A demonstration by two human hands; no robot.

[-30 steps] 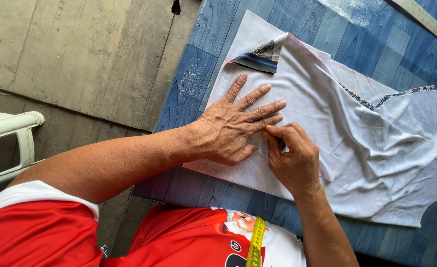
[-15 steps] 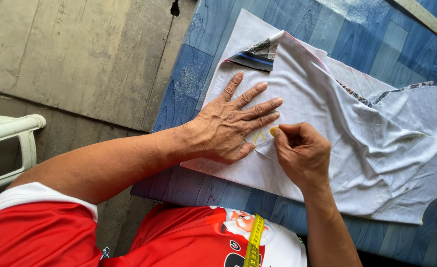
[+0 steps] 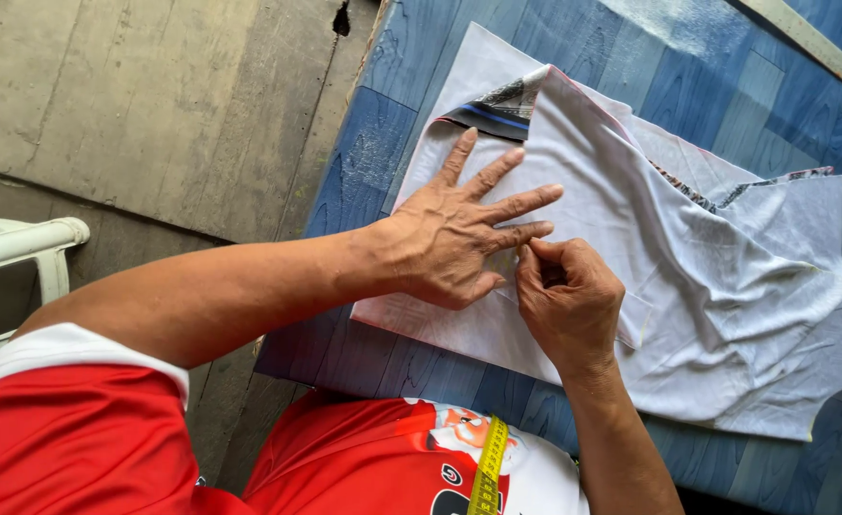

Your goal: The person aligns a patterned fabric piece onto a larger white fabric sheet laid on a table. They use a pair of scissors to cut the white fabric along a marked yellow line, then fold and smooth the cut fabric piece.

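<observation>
A piece of white fabric [image 3: 688,277] with a dark patterned underside lies folded on a blue wood-patterned table [image 3: 364,143]. My left hand [image 3: 454,234] presses flat on the fabric with its fingers spread. Right beside it, my right hand [image 3: 569,300] has its fingers pinched together against the cloth near my left index finger. What it pinches is hidden by the fingers; earlier a small yellow piece showed there.
A yellow tape measure [image 3: 486,472] hangs over my red and white shirt. A white plastic chair [image 3: 20,257] stands at the left on the concrete floor. The table's near edge runs just in front of my body.
My right hand has shifted slightly left, closer to my left fingertips. The small yellow piece seen half a second ago is no longer visible. My left hand stays pressed flat.
</observation>
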